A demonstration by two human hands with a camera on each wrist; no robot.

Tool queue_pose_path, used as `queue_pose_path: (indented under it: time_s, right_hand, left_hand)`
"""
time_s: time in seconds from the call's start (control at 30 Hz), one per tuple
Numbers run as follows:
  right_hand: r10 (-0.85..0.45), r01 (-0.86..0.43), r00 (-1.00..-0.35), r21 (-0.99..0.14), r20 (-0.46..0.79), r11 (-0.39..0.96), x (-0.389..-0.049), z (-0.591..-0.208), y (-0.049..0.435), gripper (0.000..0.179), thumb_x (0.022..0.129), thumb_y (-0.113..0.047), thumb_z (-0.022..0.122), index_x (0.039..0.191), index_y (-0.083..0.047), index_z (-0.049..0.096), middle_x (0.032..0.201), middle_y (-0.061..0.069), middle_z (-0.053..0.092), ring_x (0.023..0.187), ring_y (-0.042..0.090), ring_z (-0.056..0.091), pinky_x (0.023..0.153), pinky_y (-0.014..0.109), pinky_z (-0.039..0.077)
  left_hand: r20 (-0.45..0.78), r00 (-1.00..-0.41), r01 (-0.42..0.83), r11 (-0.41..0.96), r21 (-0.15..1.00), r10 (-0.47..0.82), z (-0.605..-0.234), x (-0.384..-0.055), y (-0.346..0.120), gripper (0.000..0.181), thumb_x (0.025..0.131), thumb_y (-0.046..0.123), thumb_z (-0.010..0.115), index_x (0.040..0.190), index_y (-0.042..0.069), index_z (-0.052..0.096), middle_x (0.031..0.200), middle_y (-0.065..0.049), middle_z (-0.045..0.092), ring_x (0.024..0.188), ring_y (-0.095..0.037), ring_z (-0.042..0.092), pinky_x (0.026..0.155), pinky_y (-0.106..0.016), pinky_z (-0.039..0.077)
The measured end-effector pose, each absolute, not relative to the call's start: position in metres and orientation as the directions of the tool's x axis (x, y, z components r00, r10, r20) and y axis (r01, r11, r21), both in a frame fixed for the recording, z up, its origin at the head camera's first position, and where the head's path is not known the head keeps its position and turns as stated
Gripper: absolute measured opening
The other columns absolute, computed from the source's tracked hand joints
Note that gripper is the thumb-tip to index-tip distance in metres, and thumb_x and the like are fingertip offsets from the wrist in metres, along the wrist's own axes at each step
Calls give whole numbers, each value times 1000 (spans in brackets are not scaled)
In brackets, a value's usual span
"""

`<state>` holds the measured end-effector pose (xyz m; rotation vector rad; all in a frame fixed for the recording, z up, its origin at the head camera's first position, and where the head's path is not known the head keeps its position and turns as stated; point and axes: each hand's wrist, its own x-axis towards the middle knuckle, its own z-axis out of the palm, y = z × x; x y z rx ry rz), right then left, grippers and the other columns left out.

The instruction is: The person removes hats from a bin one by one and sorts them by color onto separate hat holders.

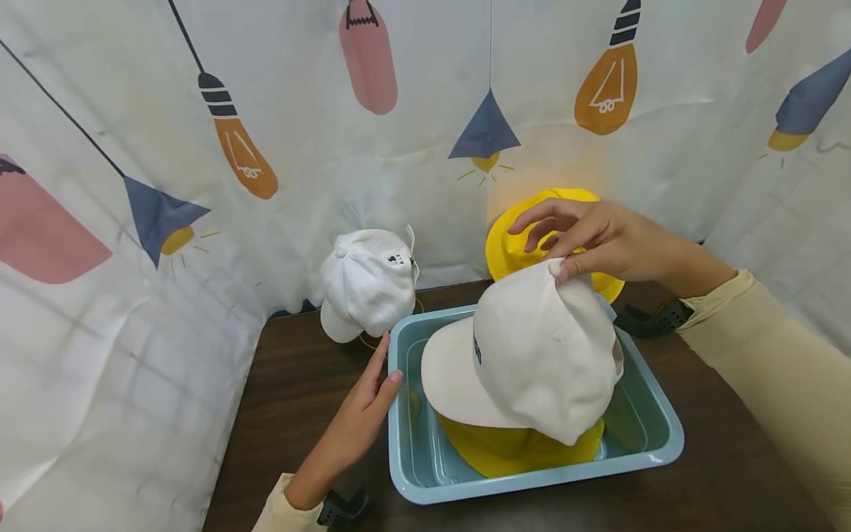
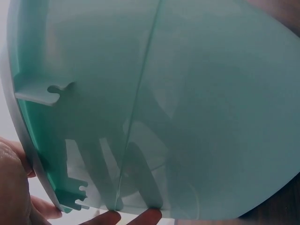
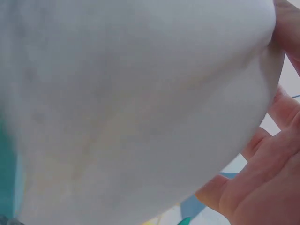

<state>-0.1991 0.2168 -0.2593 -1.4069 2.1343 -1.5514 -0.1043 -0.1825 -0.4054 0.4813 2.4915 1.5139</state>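
Observation:
A cream baseball cap hangs over a light blue plastic basin, its brim toward the left. Thumb and fingers of my right hand pinch it at the top of the crown, near the button. In the right wrist view the pale cloth of the cap fills most of the picture. Below the cap, a yellow hat lies in the basin, partly hidden. My left hand rests with straight fingers against the basin's left side; the left wrist view shows its fingertips along the bluish-green wall.
A white cap with a small dark print sits behind the basin's left corner. Another yellow hat is at the back right, partly behind my right hand. Beneath is a dark wooden table; a lamp-patterned cloth hangs behind.

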Motion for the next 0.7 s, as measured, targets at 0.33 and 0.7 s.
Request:
queue_pose_path:
  time_s: [0.33, 0.7]
  right_hand:
    - [-619, -564, -647, -826, 446, -7, -209, -234, 203, 14, 89, 16, 66, 97, 12, 77, 141, 16, 56, 117, 32, 56, 84, 30, 61]
    - [-472, -510, -755, -860, 456, -17, -228, -226, 173, 15, 93, 5, 69, 105, 11, 76, 144, 13, 52, 122, 34, 53, 89, 29, 60]
  left_hand:
    - [20, -926, 190, 421, 887, 376, -406, -106, -182, 67, 111, 35, 39, 166, 20, 4, 173, -5, 6, 158, -33, 14, 121, -62, 17]
    - [13, -931, 181, 432, 883, 364, -406, -106, -183, 66, 111, 35, 40, 166, 22, 5, 173, -5, 7, 157, -34, 18, 121, -61, 21]
